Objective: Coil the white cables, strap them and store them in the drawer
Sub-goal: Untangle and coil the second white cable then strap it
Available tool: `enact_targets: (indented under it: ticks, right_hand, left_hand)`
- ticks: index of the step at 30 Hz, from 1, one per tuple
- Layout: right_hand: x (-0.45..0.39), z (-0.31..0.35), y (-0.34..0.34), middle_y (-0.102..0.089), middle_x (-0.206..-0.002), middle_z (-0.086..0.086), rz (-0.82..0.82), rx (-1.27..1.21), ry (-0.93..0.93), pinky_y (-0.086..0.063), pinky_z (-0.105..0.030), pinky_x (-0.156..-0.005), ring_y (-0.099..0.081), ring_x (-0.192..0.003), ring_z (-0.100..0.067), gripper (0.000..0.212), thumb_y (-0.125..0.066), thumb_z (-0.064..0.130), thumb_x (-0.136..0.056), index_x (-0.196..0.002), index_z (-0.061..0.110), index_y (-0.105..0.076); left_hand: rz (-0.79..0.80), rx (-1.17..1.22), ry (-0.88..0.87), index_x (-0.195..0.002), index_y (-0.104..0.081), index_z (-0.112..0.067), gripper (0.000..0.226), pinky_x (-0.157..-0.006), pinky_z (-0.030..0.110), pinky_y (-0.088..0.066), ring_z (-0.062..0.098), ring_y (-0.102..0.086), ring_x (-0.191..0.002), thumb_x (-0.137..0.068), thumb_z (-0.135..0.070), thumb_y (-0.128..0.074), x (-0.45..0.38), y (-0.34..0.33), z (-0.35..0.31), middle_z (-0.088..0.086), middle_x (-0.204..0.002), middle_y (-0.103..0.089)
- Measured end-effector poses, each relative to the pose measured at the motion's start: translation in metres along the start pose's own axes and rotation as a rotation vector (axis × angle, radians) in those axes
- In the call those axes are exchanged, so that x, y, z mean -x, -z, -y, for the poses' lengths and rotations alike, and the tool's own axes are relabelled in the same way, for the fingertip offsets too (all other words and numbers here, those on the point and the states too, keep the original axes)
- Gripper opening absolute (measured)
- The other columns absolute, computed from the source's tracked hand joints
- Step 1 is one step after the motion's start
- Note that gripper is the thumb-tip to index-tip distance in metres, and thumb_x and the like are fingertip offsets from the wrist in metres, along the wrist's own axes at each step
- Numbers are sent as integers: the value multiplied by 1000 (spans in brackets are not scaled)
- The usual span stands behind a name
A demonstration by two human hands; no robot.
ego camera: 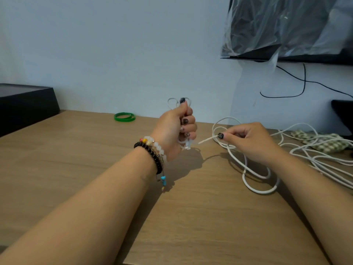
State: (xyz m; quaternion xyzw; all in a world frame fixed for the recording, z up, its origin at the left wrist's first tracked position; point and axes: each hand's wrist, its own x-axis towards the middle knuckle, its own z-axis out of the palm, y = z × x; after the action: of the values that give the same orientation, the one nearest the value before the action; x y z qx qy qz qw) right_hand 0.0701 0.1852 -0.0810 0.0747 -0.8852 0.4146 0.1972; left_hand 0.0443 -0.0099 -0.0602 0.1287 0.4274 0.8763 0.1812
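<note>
1. The left hand (176,129) is raised above the wooden table (95,169), fingers curled tight around a small coiled white cable (184,143) whose loops stick out above and below the fist.
2. The right hand (246,139) pinches a strand of the loose white cable (256,180) between thumb and forefinger.
3. More white cables (324,161) sprawl on the right.
4. Green bands (124,117) lie at the far edge.

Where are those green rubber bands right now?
The green rubber bands lie on the wooden table near the wall, left of the left hand, untouched.
</note>
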Motion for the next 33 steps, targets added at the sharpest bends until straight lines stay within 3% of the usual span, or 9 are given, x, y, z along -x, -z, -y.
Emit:
enact_targets:
  ticks: [4,8,11,13,15,19,22,28,33]
  right_hand:
    - [7,17,-5,-62,-56,2,-54,-123,48,-36,-15,-51,-45,-51,-2,13,-70,20,-86,-76,20,-77]
    - [13,30,-11,-72,-78,-12,-10,-156,111,-44,-28,-63,-58,-65,-28,11,-71,22,-86,-78,22,-79]
    - [16,35,-15,-72,-68,5,54,-163,147,-43,-10,-59,-58,-59,-1,14,-68,9,-87,-79,14,-78]
    - [18,36,-16,-73,-70,12,49,-240,149,-45,-7,-62,-62,-66,6,14,-66,5,-88,-82,11,-78]
    - [18,36,-15,-74,-73,3,-2,-259,155,-46,-11,-60,-62,-65,0,14,-67,9,-88,-81,14,-78]
    - [18,37,-16,-73,-73,-8,-38,-270,179,-48,-20,-62,-62,-66,-7,18,-68,11,-87,-75,21,-76]
    - [19,38,-15,-74,-75,-5,-46,-270,181,-53,-24,-68,-66,-69,-9,18,-68,12,-88,-76,23,-76]
    - [17,35,-17,-69,-84,-25,-71,-277,168,-51,-54,-77,-60,-87,-48,10,-71,19,-85,-77,17,-77]
    - [18,35,-18,-73,-75,-8,-70,-275,162,-54,-45,-77,-64,-82,-38,10,-72,15,-84,-75,17,-77]
  left_hand:
    - [-123,-290,-107,-72,-40,-15,34,-37,17,-31,6,-35,-36,-104,-25,-37,-2,-1,6,-3,-53,-49]
    - [-205,-545,-238,-80,-54,-11,33,-59,24,-49,10,-57,-61,-105,-24,-35,-5,-3,13,1,-72,-68]
    - [-146,-558,-225,-74,-62,-15,44,-77,37,-55,18,-66,-75,-106,-27,-34,-4,-3,14,5,-79,-73]
    - [-116,-620,-181,-70,-59,-13,46,-70,36,-58,19,-68,-67,-106,-28,-35,-1,-3,16,3,-68,-72]
    - [-87,-687,-143,-76,-53,-10,41,-56,27,-56,15,-64,-53,-106,-30,-33,1,-5,18,-1,-55,-66]
    - [-26,-762,-92,-88,-57,-2,45,-43,20,-49,12,-59,-43,-106,-33,-30,0,-4,22,2,-54,-62]
    - [-12,-793,-73,-100,-58,-3,39,-39,19,-43,11,-54,-39,-106,-32,-32,-1,-1,22,2,-51,-58]
    - [71,-813,28,-77,-48,-12,42,-40,22,-37,9,-43,-33,-105,-38,-31,2,-1,24,-1,-46,-49]
    - [133,-787,83,-76,-47,-12,59,-38,19,-30,9,-33,-31,-96,-63,-25,2,2,23,-3,-46,-41]
